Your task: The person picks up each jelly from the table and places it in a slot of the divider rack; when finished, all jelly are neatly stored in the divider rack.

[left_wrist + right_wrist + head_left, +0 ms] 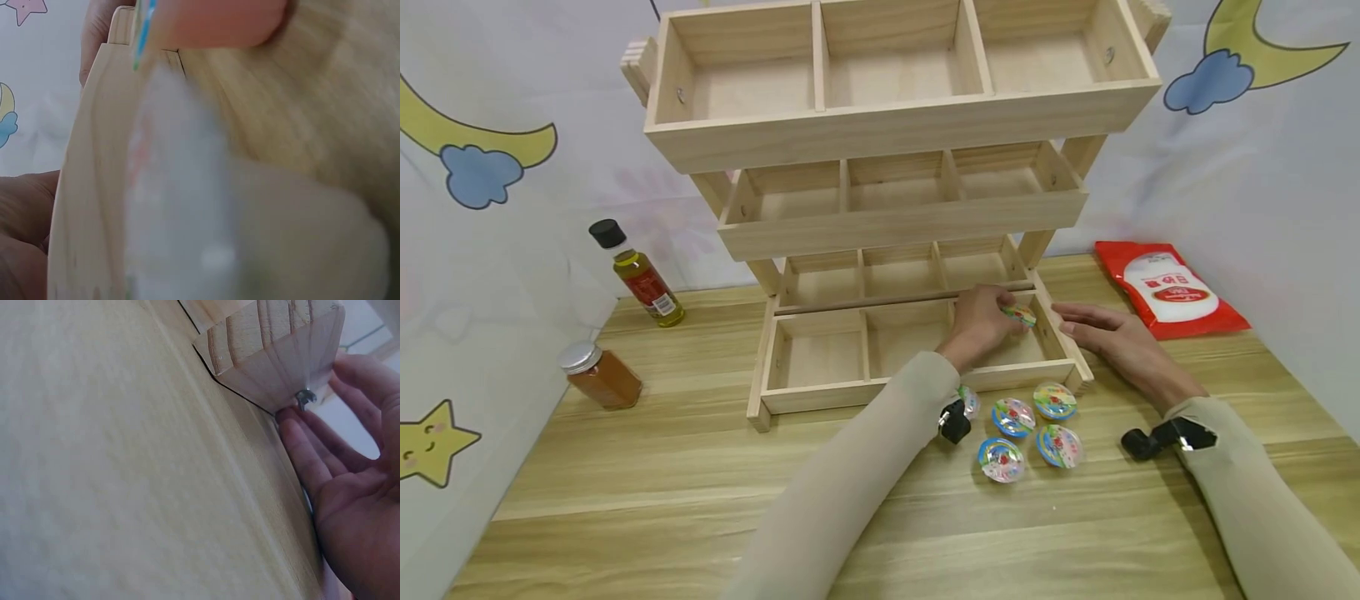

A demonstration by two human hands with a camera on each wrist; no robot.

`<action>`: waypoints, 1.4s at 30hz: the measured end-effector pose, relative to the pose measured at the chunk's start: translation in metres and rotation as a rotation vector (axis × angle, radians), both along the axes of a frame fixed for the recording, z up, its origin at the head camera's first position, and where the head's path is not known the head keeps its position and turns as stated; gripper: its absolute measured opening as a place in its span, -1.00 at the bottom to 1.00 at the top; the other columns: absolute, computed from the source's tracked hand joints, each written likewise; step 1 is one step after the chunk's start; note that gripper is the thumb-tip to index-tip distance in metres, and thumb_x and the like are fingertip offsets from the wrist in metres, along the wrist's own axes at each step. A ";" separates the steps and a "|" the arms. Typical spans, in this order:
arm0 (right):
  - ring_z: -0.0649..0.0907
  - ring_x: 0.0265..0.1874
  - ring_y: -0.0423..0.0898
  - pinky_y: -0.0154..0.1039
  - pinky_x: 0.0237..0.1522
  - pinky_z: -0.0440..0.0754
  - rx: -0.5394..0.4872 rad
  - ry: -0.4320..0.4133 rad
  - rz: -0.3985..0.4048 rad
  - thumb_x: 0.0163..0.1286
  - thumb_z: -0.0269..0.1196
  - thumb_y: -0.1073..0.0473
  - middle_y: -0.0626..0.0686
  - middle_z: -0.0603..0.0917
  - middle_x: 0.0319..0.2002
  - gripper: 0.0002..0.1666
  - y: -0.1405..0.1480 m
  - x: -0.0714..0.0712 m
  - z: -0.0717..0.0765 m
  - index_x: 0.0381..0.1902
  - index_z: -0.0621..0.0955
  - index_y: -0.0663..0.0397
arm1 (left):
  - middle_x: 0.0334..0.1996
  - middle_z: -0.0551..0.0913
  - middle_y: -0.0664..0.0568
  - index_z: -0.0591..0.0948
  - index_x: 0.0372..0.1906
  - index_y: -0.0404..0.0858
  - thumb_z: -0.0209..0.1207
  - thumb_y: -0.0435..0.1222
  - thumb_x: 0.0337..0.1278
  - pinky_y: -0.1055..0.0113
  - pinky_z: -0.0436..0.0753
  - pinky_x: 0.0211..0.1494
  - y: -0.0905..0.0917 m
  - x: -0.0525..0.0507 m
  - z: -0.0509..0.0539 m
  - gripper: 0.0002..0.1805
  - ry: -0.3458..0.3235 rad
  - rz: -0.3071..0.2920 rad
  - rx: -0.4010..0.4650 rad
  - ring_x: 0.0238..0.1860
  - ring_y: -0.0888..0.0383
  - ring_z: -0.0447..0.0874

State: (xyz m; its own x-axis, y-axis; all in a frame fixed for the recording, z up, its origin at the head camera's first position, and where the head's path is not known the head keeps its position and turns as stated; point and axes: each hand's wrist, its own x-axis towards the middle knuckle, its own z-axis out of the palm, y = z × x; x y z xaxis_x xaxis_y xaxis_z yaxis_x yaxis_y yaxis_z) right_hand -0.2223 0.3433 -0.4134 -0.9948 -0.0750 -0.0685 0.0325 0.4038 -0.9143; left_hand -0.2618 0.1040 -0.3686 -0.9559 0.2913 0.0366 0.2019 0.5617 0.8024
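Observation:
In the head view my left hand (982, 323) pinches a small lidded cup (1019, 315) over the right compartment of the lowest wooden tray (827, 397). The left wrist view shows a blurred cup up close, with fingertips at the top. My right hand (1112, 342) rests against the outer right side of the rack with fingers extended; the right wrist view shows the same hand (356, 481) touching the wooden frame (275, 356) near a metal bolt. Several similar cups (1002, 460) lie on the table in front of the tray.
Three more three-compartment trays (902, 129) rise above the lowest one. An oil bottle (648, 287) and a silver-lidded jar (607, 379) stand on the left of the table (647, 483). On the right lies a red and white packet (1172, 289).

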 end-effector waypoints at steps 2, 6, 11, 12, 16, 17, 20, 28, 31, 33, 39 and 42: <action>0.45 0.37 -0.22 -0.48 0.18 0.50 -0.011 -0.006 -0.005 0.51 0.36 -0.22 -0.07 0.60 0.38 -0.27 0.000 0.000 0.000 0.51 0.55 -0.07 | 0.08 0.79 -0.05 0.77 0.11 -0.31 0.60 -0.31 0.10 0.37 0.62 0.17 0.000 0.000 0.000 -0.54 0.011 -0.006 -0.006 0.11 0.05 0.70; 0.43 0.39 -0.20 -0.48 0.18 0.49 -0.004 -0.025 -0.004 0.50 0.35 -0.25 -0.03 0.56 0.42 -0.25 0.000 0.001 0.001 0.52 0.54 -0.11 | 0.08 0.79 -0.06 0.77 0.11 -0.33 0.58 -0.34 0.12 0.36 0.61 0.19 -0.001 0.001 -0.001 -0.56 0.023 -0.024 0.003 0.13 0.03 0.69; 0.38 0.44 -0.17 -0.48 0.21 0.43 0.014 -0.044 -0.001 0.49 0.34 -0.30 -0.02 0.52 0.47 -0.23 0.001 0.002 0.004 0.53 0.52 -0.17 | 0.12 0.77 -0.07 0.76 0.13 -0.34 0.57 -0.36 0.13 0.35 0.59 0.24 -0.002 0.000 -0.001 -0.55 0.017 -0.047 0.004 0.17 0.02 0.68; 0.37 0.44 -0.17 -0.48 0.21 0.43 0.015 -0.046 -0.001 0.49 0.33 -0.31 -0.02 0.52 0.47 -0.23 0.001 0.002 0.004 0.53 0.52 -0.17 | 0.12 0.77 -0.07 0.75 0.14 -0.34 0.56 -0.36 0.13 0.36 0.58 0.25 -0.002 0.000 0.000 -0.55 0.015 -0.052 0.001 0.18 0.02 0.68; 0.40 0.42 -0.17 -0.48 0.20 0.45 0.008 -0.041 -0.003 0.49 0.34 -0.29 -0.01 0.53 0.46 -0.23 0.000 0.002 0.005 0.53 0.52 -0.15 | 0.11 0.77 -0.06 0.74 0.17 -0.33 0.57 -0.34 0.14 0.39 0.59 0.19 -0.004 0.001 0.003 -0.53 0.001 -0.071 0.002 0.13 0.05 0.68; 0.41 0.41 -0.18 -0.48 0.20 0.45 0.010 -0.036 -0.004 0.50 0.34 -0.29 -0.02 0.53 0.45 -0.23 0.000 0.002 0.005 0.53 0.53 -0.15 | 0.11 0.76 -0.06 0.73 0.17 -0.33 0.57 -0.34 0.14 0.39 0.59 0.17 -0.005 0.002 0.004 -0.52 -0.008 -0.080 0.009 0.10 0.07 0.67; 0.41 0.40 -0.19 -0.49 0.19 0.45 0.009 -0.027 -0.003 0.51 0.34 -0.27 -0.02 0.55 0.44 -0.25 0.000 0.002 0.004 0.53 0.53 -0.14 | 0.07 0.75 -0.07 0.72 0.19 -0.34 0.56 -0.33 0.14 0.39 0.59 0.08 -0.009 0.004 0.006 -0.50 -0.040 -0.100 0.036 0.01 0.11 0.63; 0.35 0.47 -0.15 -0.37 0.30 0.37 0.013 -0.050 0.004 0.49 0.33 -0.32 -0.04 0.51 0.47 -0.22 0.001 0.002 0.003 0.54 0.52 -0.18 | 0.16 0.74 -0.11 0.69 0.26 -0.31 0.54 -0.29 0.16 0.37 0.61 0.17 -0.025 0.011 0.011 -0.45 -0.032 -0.134 0.076 0.15 0.03 0.67; 0.34 0.48 -0.14 -0.33 0.32 0.35 0.019 -0.048 0.006 0.49 0.32 -0.32 -0.03 0.51 0.48 -0.22 0.001 0.001 0.004 0.55 0.51 -0.18 | 0.22 0.71 -0.13 0.67 0.28 -0.34 0.52 -0.30 0.20 0.33 0.61 0.25 -0.036 0.015 0.014 -0.45 -0.036 -0.157 0.139 0.24 -0.04 0.65; 0.35 0.47 -0.14 -0.35 0.32 0.35 0.021 -0.045 0.006 0.50 0.32 -0.31 -0.02 0.51 0.47 -0.22 0.001 0.000 0.004 0.55 0.51 -0.18 | 0.24 0.70 -0.14 0.66 0.29 -0.36 0.49 -0.32 0.22 0.32 0.62 0.26 -0.044 0.017 0.015 -0.45 -0.042 -0.175 0.187 0.24 -0.05 0.65; 0.40 0.43 -0.17 -0.47 0.24 0.40 0.027 -0.022 0.004 0.51 0.32 -0.28 -0.02 0.54 0.45 -0.24 -0.001 0.001 0.004 0.54 0.52 -0.14 | 0.20 0.71 -0.21 0.66 0.26 -0.40 0.45 -0.33 0.29 0.33 0.68 0.13 -0.066 0.031 0.017 -0.51 -0.068 -0.239 0.255 0.13 0.00 0.71; 0.42 0.41 -0.18 -0.50 0.20 0.42 0.032 0.001 0.011 0.53 0.32 -0.25 -0.01 0.56 0.44 -0.26 0.000 0.002 0.002 0.54 0.52 -0.11 | 0.19 0.70 -0.25 0.67 0.22 -0.42 0.44 -0.36 0.29 0.34 0.69 0.12 -0.076 0.040 0.017 -0.55 -0.059 -0.260 0.263 0.15 -0.07 0.70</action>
State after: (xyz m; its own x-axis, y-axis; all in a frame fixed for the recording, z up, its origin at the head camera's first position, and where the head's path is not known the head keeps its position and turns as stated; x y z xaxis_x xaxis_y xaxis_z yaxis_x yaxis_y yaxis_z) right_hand -0.2200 0.3434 -0.4111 -0.9940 -0.0832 -0.0704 0.0275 0.4333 -0.9008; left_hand -0.2213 0.0279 -0.3518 -0.8541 0.5123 0.0897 0.2597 0.2706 0.9270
